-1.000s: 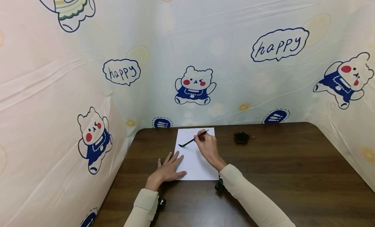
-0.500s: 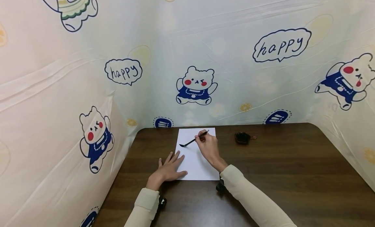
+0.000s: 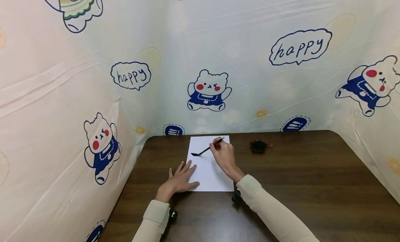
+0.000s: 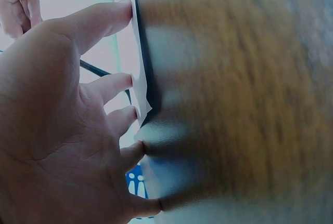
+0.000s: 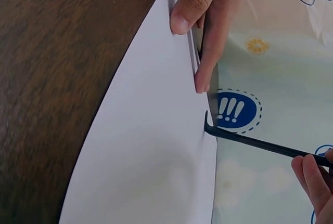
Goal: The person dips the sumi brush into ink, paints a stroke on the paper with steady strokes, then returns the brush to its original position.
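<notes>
A white sheet of paper (image 3: 210, 179) lies on the table, long side toward me. My left hand (image 3: 179, 181) rests with fingers spread on its left edge; in the left wrist view the thumb (image 4: 106, 21) and two fingertips touch the paper, the others the table. My right hand (image 3: 223, 155) pinches a dark-handled ink brush (image 3: 206, 150) by its upper handle. The brush leans to the left, its black tip (image 3: 194, 154) down at the paper's upper left. In the right wrist view the bristles (image 5: 207, 125) bend against the sheet.
The brown wooden table (image 3: 297, 186) runs back to a patterned cloth (image 3: 243, 61) hung on several sides. Right of the paper sits a small black object (image 3: 258, 146) with a reddish-brown tab. Each wrist wears a dark device.
My right hand has shifted slightly to the right with the brush, and the dark trace at the tip looks a little longer. The left hand and paper stay in place.
</notes>
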Action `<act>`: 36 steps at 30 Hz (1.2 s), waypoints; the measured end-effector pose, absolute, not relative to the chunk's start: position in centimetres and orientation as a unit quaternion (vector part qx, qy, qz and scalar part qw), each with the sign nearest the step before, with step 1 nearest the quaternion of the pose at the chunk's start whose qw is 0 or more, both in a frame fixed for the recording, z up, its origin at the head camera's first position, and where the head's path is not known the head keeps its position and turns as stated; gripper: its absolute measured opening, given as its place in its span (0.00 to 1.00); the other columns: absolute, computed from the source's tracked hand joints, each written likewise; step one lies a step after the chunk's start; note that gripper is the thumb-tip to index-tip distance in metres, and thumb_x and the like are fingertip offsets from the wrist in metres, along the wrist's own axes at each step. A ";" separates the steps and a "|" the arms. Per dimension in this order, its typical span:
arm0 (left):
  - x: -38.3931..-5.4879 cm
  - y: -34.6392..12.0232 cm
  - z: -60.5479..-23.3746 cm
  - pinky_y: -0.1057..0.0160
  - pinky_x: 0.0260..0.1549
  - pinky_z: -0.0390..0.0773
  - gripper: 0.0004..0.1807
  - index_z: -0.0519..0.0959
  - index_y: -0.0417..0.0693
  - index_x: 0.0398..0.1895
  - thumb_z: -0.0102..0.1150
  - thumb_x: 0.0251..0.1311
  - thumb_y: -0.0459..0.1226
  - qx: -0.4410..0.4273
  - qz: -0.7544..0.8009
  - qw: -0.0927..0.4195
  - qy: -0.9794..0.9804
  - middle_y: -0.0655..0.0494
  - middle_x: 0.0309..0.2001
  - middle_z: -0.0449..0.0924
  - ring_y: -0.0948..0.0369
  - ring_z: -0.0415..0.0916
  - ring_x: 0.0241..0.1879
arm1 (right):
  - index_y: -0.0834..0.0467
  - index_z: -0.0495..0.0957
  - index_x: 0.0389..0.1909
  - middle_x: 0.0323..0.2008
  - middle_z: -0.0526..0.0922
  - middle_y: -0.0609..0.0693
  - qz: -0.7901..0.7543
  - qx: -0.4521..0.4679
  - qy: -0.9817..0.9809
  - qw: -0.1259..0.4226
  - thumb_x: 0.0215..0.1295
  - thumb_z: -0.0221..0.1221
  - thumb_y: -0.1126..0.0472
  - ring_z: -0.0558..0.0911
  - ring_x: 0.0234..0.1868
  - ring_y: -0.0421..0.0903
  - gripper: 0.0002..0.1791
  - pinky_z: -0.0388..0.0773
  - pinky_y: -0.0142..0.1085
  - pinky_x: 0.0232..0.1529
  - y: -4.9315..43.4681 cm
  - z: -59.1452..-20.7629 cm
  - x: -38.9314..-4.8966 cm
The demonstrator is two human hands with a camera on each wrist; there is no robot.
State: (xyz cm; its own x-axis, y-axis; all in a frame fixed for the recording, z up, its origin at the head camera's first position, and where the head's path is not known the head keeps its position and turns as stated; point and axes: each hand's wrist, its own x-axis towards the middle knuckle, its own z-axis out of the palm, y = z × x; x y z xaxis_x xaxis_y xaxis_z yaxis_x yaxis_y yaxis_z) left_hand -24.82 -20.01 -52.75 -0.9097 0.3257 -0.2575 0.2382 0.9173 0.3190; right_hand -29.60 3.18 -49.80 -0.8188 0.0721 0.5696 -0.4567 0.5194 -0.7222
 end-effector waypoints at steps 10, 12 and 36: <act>-24.8 -20.0 -53.0 0.17 0.73 0.34 0.47 0.58 0.61 0.86 0.59 0.69 0.65 0.143 0.145 0.157 0.966 0.54 0.89 0.42 0.41 0.35 0.88 | 0.60 0.84 0.34 0.30 0.91 0.54 0.475 0.115 -0.826 0.281 0.69 0.68 0.65 0.91 0.32 0.48 0.04 0.89 0.41 0.36 4.1 -49.6 -29.4; -24.8 -20.0 -53.0 0.17 0.73 0.34 0.47 0.58 0.61 0.86 0.59 0.68 0.65 0.142 0.144 0.158 0.967 0.54 0.89 0.42 0.41 0.35 0.88 | 0.60 0.84 0.34 0.30 0.91 0.54 0.475 0.112 -0.827 0.278 0.69 0.68 0.65 0.91 0.33 0.48 0.04 0.89 0.42 0.36 4.2 -49.5 -29.4; -24.7 -20.1 -52.9 0.17 0.73 0.33 0.48 0.57 0.61 0.86 0.60 0.69 0.64 0.145 0.157 0.155 0.964 0.53 0.89 0.42 0.41 0.34 0.88 | 0.61 0.83 0.36 0.31 0.90 0.55 0.463 0.100 -0.831 0.292 0.69 0.69 0.66 0.90 0.32 0.48 0.04 0.88 0.43 0.36 5.7 -49.2 -29.0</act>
